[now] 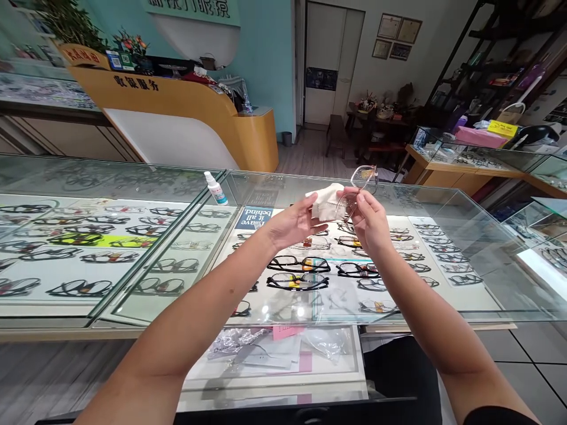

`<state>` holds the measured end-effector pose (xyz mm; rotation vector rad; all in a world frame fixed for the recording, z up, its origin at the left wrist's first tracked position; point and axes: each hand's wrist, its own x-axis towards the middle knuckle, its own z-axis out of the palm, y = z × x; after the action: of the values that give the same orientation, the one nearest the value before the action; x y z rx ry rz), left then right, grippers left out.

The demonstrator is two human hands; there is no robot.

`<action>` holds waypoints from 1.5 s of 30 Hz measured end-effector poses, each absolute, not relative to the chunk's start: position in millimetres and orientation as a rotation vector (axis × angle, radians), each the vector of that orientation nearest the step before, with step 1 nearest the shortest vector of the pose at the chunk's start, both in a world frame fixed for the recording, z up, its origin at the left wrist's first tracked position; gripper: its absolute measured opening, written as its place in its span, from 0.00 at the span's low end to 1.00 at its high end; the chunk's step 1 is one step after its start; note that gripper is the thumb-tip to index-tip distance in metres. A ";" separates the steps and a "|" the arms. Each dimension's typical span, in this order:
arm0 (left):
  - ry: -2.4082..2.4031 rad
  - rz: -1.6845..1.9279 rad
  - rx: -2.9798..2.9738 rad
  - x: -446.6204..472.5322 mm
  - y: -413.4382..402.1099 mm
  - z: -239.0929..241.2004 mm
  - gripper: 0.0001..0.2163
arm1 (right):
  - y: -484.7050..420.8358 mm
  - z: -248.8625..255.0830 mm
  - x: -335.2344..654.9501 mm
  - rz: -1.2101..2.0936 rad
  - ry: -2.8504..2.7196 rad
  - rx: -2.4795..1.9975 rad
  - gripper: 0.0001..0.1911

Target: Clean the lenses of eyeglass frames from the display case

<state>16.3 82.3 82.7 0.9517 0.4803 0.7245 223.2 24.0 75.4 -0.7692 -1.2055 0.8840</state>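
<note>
Left grip pinches cloth, right grip pinches eyeglasses; bottle stands far left; glass counter contains frames.

Beyond your fingers, to the left, you face a teal wall and a curved wooden counter with a white front. A pale door stands behind them, framed certificates above to their right, dark shelves farther right. Grey plank floor stretches beyond them. Beneath them, your glass display case mirrors two bright light spots.
</note>
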 end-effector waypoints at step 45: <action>0.502 0.899 1.370 17.5 70.0 88.6 0.19 | 31.3 60.6 228.8 0.867 -1.385 -0.870 0.23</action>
<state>17.5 70.0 88.6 1.3697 0.5016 0.8992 228.8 31.3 60.6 -0.8696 -1.3847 0.8674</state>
